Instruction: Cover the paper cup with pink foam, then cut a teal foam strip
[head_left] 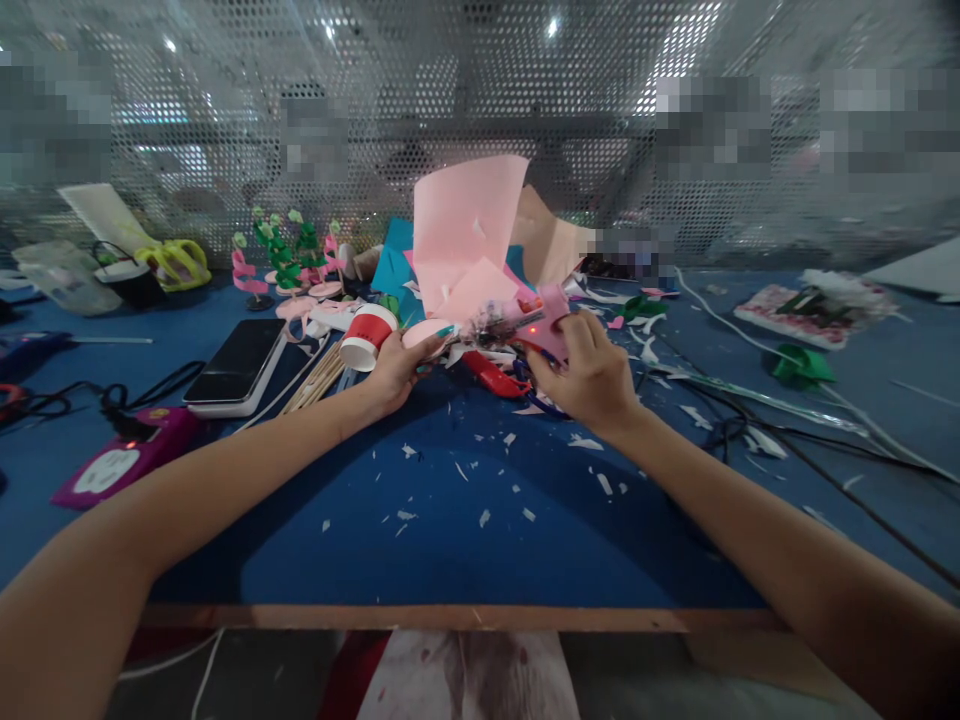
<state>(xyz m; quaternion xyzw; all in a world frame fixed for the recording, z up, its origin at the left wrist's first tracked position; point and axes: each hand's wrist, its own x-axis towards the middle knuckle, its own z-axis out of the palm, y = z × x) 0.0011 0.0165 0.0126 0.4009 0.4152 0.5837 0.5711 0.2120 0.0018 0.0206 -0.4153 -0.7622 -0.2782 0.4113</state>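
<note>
My right hand (592, 375) is wrapped round a pink hot glue gun (549, 318) with a small red light on its side. The gun's front end points left, toward my other hand. Between thumb and fingers, my left hand (401, 372) pinches a pale pink round piece (429, 332) that looks like paper. The glue gun's tip comes close to this piece; whether they touch I cannot tell. Just left of that hand a red and white paper cup (367, 335) lies tilted. Red-handled scissors (496, 375) lie below the gun, partly hidden.
Pink paper sheets (469, 225) stand up behind my hands. On the left are a white power bank or phone (238, 365), wooden sticks (315, 378), a purple power socket (131, 455) and paper plant figures (289, 255). Cables (806, 435) cross the right side; paper scraps litter the blue table.
</note>
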